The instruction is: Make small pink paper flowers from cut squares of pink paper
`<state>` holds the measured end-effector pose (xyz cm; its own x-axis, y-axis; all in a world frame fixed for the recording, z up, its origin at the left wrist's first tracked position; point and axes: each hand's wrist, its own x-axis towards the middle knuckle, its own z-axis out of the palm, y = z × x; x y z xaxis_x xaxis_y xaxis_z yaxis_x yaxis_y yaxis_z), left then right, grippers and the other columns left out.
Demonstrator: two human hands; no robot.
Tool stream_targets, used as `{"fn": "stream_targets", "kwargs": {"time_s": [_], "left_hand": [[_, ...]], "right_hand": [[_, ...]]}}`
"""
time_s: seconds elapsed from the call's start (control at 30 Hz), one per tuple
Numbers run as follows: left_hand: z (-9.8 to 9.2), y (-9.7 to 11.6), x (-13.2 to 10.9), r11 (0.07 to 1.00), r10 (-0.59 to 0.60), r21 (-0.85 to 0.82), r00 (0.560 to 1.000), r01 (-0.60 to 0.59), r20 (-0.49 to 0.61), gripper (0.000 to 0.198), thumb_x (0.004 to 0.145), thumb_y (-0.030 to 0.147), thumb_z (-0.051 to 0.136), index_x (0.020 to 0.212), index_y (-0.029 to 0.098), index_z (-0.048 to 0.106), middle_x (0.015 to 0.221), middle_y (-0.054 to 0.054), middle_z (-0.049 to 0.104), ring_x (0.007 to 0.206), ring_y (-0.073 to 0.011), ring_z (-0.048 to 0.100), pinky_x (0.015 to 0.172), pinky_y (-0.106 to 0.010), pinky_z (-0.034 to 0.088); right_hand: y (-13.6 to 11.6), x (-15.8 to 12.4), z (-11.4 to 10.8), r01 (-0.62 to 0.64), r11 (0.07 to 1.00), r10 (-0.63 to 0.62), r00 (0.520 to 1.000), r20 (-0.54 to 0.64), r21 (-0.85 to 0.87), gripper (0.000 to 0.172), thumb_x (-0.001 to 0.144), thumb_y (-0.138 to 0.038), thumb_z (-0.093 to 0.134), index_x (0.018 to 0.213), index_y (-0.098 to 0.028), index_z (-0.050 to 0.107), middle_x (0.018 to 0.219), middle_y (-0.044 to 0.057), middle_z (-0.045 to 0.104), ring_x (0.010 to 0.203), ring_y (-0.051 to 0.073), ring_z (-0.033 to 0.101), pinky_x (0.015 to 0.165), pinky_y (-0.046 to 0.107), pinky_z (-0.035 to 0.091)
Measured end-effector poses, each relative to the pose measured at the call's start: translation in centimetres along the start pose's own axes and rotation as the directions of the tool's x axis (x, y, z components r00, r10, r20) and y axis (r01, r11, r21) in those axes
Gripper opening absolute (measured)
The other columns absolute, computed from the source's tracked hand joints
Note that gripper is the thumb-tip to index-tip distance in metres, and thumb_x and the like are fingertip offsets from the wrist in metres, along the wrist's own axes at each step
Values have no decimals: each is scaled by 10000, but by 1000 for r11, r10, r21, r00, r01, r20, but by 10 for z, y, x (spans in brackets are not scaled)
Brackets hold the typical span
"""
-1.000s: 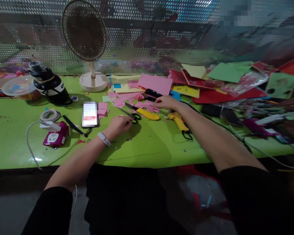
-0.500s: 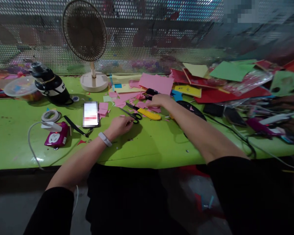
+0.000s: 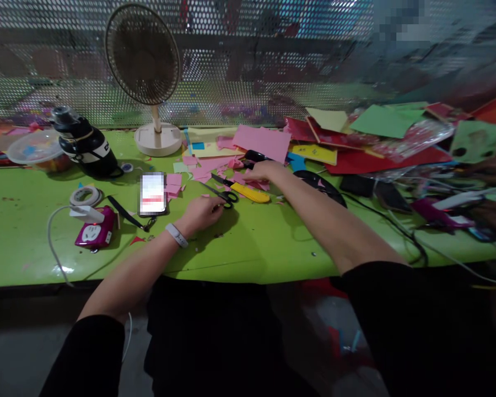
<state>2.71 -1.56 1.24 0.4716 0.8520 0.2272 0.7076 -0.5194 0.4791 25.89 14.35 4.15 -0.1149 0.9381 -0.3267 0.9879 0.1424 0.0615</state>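
Observation:
My left hand (image 3: 204, 213) rests on the green tabletop with its fingers curled in. If anything is in them, it is too small to make out. Black-handled scissors (image 3: 230, 199) lie just beyond its fingertips. My right hand (image 3: 263, 171) reaches down into pink paper scraps (image 3: 202, 173), fingers drawn together; what they grip is hidden. A dark-handled tool (image 3: 256, 156) lies just behind that hand. In front of it is a yellow utility knife (image 3: 250, 193), its blade toward the left. A larger pink sheet (image 3: 262, 142) lies behind the scraps.
A phone (image 3: 152, 193), tape roll (image 3: 85, 196) and purple power adapter (image 3: 96, 229) sit left. Behind them stand a black bottle (image 3: 85, 140) and a fan (image 3: 157, 138). Coloured paper (image 3: 391, 120) piles up at right, near cables and another person's hand (image 3: 494, 215).
My right forearm has shifted slightly left, with the hand still at the pink scraps. My left hand has hardly moved. The view has turned very slightly.

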Motion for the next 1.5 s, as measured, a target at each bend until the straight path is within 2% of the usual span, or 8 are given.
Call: {"fn": "stream_targets", "kwargs": {"time_s": [0.1,0.4,0.57,0.7,0.83,1.03,1.27,1.5], "left_hand": [[1,0,0,1000,1,-14,1000,-1,-5,311,925,201,519,1111,162,765,997,-128,785,792,-210,698,719,-330,508],[1,1,1,1000,-29,8,999,29,16,314,908,193,546,1128,154,766,899,-117,775,708,-191,659,681,-309,477],[1,1,-1,983,-77,-171,996,70,-36,280,914,215,572,1106,142,763,918,-125,772,710,-184,664,699,-324,499],[-2,7,-1,690,-287,-694,958,206,0,316,956,355,589,1124,119,715,1024,-148,761,835,-183,707,805,-347,561],[-5,15,0,209,-356,-927,907,311,224,374,986,476,563,1048,125,679,1112,-163,737,938,-175,705,876,-358,579],[-5,13,4,90,-454,-932,847,352,276,69,957,158,611,929,138,671,936,-64,733,757,-83,646,801,-254,566],[-9,5,5,118,-365,-905,865,410,344,99,990,199,580,989,146,664,1088,-99,748,922,-125,712,916,-319,580],[-8,20,0,98,-283,-924,901,369,329,179,964,179,595,1108,166,701,1256,-136,724,1126,-222,704,962,-394,577]], "right_hand": [[6,5,2,-29,998,35,994,103,-61,608,867,-675,493,806,-143,781,804,180,728,862,342,694,818,425,502],[37,-4,2,43,985,-50,998,36,167,326,841,-469,624,762,-169,726,760,85,734,703,206,656,607,278,447],[39,-32,-1,30,979,-2,991,-134,204,218,844,-345,611,731,-171,679,746,83,706,703,203,624,585,289,390],[5,-83,14,152,973,-24,813,-581,173,146,849,-311,610,835,-184,679,843,98,724,752,236,637,621,319,405],[-49,-133,45,469,883,-346,606,-716,-30,185,952,-245,520,895,-188,687,937,118,739,857,252,660,789,391,495],[-66,-143,63,698,711,-487,396,-779,-90,139,923,-222,611,994,-264,723,1199,88,719,1099,307,651,1050,585,462],[-32,-126,63,816,516,-323,468,-823,262,64,893,-282,712,909,-326,756,1236,40,689,1227,310,610,1064,600,486],[-38,-128,79,753,276,-84,639,-765,598,139,890,-408,737,922,-273,739,1181,61,693,1137,251,657,978,486,575]]}}
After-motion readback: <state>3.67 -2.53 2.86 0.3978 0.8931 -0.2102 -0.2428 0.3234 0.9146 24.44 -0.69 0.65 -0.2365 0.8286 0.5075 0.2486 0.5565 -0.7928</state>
